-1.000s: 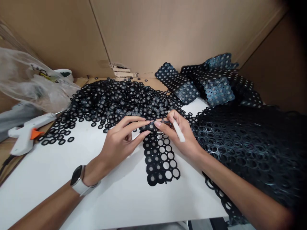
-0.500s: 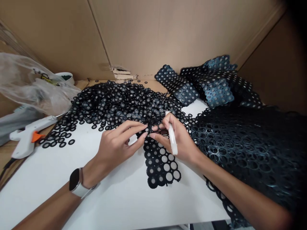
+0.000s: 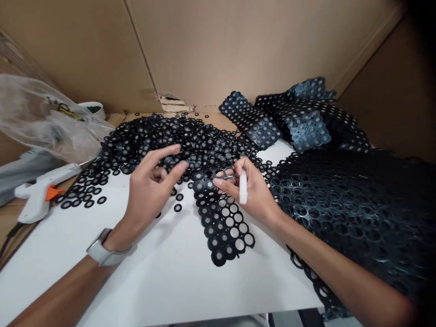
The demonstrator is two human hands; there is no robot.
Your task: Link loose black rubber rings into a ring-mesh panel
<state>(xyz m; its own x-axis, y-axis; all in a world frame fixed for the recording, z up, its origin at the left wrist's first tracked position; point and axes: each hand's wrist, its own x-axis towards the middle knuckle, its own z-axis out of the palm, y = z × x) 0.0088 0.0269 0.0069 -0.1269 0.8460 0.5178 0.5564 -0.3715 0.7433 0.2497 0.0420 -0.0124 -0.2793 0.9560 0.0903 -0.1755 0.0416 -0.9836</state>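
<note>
My right hand (image 3: 257, 195) pinches the far end of a black strip of joined rings (image 3: 223, 222). The strip's near end lies on the white tabletop. Its left columns have small holes, while those on the right have large ones. A short white stick (image 3: 243, 187) is tucked in the same hand; its kind does not show. My left hand (image 3: 150, 181), with a watch strap (image 3: 107, 252) at the wrist, hovers left of the strip, thumb and index finger apart. Behind it spreads a heap of loose black rings (image 3: 160, 131), and a few lie just below its fingers.
A white glue gun (image 3: 37, 193) with an orange trigger lies at left, near a clear plastic bag (image 3: 51, 120) and a white bowl (image 3: 93, 110). Large black ring mats (image 3: 347, 218) cover the right side. Finished-looking strips (image 3: 272, 116) pile up by the cardboard wall (image 3: 238, 50).
My left hand has let go of the strip and drawn back left, its fingers parting. The right hand still grips the strip, and its far end shows more. Loose rings now show below my left hand.
</note>
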